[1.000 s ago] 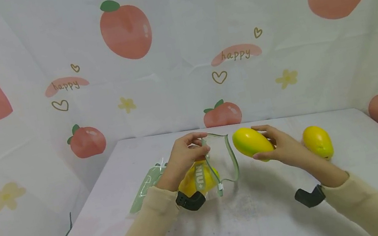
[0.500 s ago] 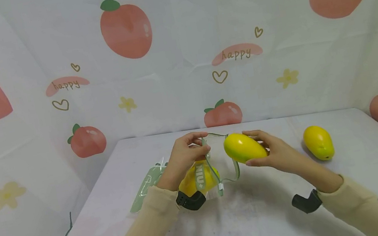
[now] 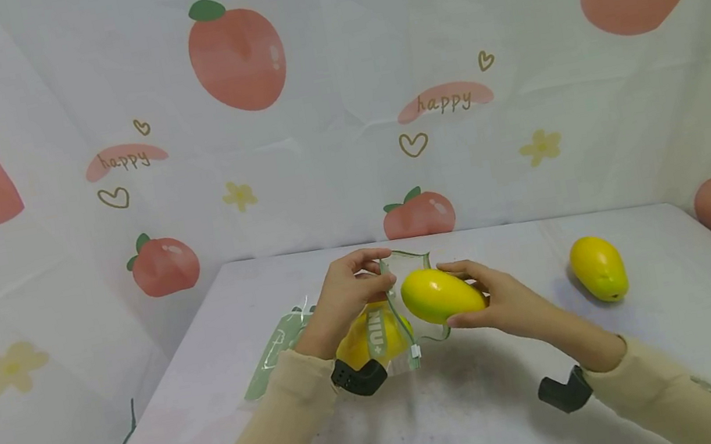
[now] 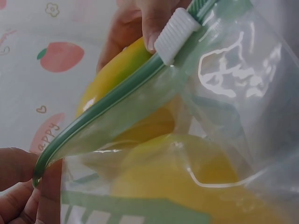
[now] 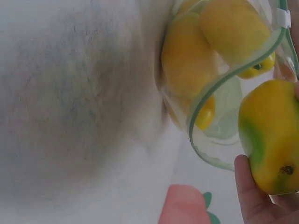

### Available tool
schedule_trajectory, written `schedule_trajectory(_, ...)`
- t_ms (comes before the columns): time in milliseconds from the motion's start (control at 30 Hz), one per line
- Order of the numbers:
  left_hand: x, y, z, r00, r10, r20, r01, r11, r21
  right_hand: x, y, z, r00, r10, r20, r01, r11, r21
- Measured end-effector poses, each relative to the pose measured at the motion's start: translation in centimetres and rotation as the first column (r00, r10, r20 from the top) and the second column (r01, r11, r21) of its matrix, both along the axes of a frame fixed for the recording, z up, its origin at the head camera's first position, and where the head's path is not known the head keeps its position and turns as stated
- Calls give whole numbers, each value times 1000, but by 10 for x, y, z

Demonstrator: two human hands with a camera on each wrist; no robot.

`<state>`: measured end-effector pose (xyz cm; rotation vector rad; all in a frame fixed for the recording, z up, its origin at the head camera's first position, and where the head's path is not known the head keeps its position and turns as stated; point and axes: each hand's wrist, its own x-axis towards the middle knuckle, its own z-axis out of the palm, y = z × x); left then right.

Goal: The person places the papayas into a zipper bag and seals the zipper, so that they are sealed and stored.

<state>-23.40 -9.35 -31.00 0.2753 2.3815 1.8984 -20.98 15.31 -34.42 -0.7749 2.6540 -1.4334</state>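
My left hand (image 3: 344, 287) pinches the green rim of a clear zip bag (image 3: 377, 331), and the bag's mouth gapes to the right. Inside lie yellow mangoes (image 5: 187, 56), seen through the film in the right wrist view. My right hand (image 3: 505, 300) grips another yellow mango (image 3: 438, 295), greenish on one side, fingers above and thumb below. Its front end is at the bag's mouth, overlapping the opening in the head view. A white slider (image 4: 176, 36) sits on the zip in the left wrist view, close to the right hand's fingers.
One more mango (image 3: 599, 269) lies on the white table (image 3: 436, 438) to the right. A flat bag with green print (image 3: 275, 354) lies left, partly behind my left forearm. A fruit-printed cloth (image 3: 334, 99) hangs behind the table.
My right hand has carried its mango leftward and slightly down, from beside the bag to its mouth. The left hand and the bag have stayed in place.
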Motion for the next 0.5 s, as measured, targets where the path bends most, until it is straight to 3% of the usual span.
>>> schedule_trajectory(500, 0, -1, 0, 1000, -13, -13, 13, 1000, 4, -6, -9, -6, 998, 54, 36, -53, 999, -10)
